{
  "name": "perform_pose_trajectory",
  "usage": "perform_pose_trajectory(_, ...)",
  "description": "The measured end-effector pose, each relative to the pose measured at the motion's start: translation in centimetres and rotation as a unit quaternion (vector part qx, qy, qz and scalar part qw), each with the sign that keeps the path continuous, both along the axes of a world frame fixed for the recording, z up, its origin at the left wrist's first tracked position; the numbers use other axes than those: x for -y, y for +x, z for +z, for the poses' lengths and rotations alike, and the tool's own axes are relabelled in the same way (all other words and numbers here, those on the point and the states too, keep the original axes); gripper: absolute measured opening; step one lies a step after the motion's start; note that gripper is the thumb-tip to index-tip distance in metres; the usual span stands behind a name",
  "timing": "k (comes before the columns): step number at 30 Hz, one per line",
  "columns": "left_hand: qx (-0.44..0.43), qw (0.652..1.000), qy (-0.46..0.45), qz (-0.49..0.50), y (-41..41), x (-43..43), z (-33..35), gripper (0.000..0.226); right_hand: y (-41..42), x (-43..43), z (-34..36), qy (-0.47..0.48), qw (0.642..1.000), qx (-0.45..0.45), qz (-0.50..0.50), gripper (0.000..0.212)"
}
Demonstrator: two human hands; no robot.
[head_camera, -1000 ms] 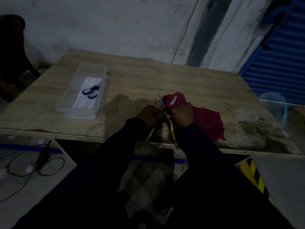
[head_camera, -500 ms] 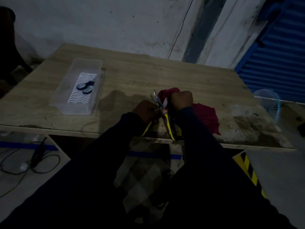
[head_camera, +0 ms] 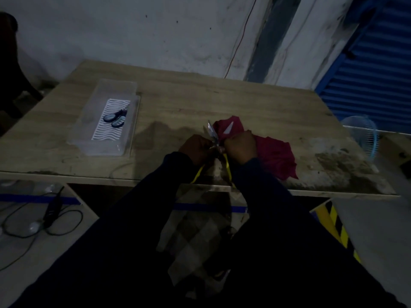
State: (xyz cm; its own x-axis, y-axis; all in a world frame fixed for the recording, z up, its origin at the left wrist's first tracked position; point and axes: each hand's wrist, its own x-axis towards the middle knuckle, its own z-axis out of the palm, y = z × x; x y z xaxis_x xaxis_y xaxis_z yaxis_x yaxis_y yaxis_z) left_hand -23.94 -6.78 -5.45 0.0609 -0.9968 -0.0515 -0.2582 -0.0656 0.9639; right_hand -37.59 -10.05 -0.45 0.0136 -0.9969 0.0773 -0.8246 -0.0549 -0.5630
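No readable writing
We find no letters or numbers; the striped card [head_camera: 112, 121] at ten o'clock shows only wavy lines.

Dim, bluish, grainy picture; soft shadow on the table [head_camera: 178, 103], dark sleeves, edges bowed by the wide lens.

Snips [head_camera: 212, 134]: metal tips up, poking out above fingers of left hand [head_camera: 195, 147], yellow handles trailing below. Red cloth [head_camera: 275, 156]: crumpled, bunched in right hand [head_camera: 240, 145], rest spread to fingers' right.

light: dim | wall [head_camera: 133, 30]: stained white | table [head_camera: 222, 96]: wooden | shutter [head_camera: 378, 74]: blue, right | floor [head_camera: 22, 258]: grey
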Motion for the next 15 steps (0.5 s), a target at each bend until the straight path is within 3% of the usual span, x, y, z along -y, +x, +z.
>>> perform_pose_trajectory(2, 0.036, 0.999, 0.007, -0.013, -0.2, -0.2, 0.2, 0.038, -0.8, 0.5, 0.4, -0.018, 0.999, 0.05, -0.006, 0.028)
perform_pose_trajectory(3, 0.047, 0.999, 0.008, -0.011, -0.3, -0.3, 0.4, 0.042, -0.6, 0.2, 0.9, 0.024, 0.998, 0.053, 0.017, 0.023)
perform_pose_trajectory(5, 0.033, 0.999, 0.004, -0.01, -0.3, -0.3, 0.6, 0.044, -0.2, 0.4, 2.2, 0.018, 0.999, -0.025, 0.042, 0.017)
perform_pose_trajectory(6, 0.015, 1.0, 0.006, -0.001, -0.2, -0.2, 0.3, 0.042, 0.1, 0.6, 2.1, 0.02, 0.999, -0.011, 0.047, 0.016)
perform_pose_trajectory(7, 0.002, 1.0, 0.006, 0.009, -0.2, -0.5, 0.5, 0.039, 0.8, -0.3, 2.5, -0.016, 0.997, 0.068, 0.033, 0.017)
perform_pose_trajectory(9, -0.015, 1.0, 0.005, 0.017, -0.1, -0.5, 0.4, 0.031, 1.1, 0.1, 1.2, 0.045, 0.986, 0.158, 0.015, 0.015)
perform_pose_trajectory(11, 0.001, 1.0, 0.008, 0.005, -0.2, -0.4, 0.4, 0.028, 0.4, 0.2, -0.3, 0.065, 0.988, 0.133, 0.039, 0.012)
perform_pose_trajectory(13, 0.015, 1.0, 0.017, 0.0, -0.4, -0.5, 0.7, 0.032, -0.5, 0.1, 0.1, 0.097, 0.991, 0.048, 0.077, 0.005)
perform_pose_trajectory(15, 0.031, 0.999, 0.014, -0.006, -0.4, -0.5, 0.8, 0.034, -0.6, 1.1, 1.5, 0.076, 0.991, 0.11, 0.003, 0.019)
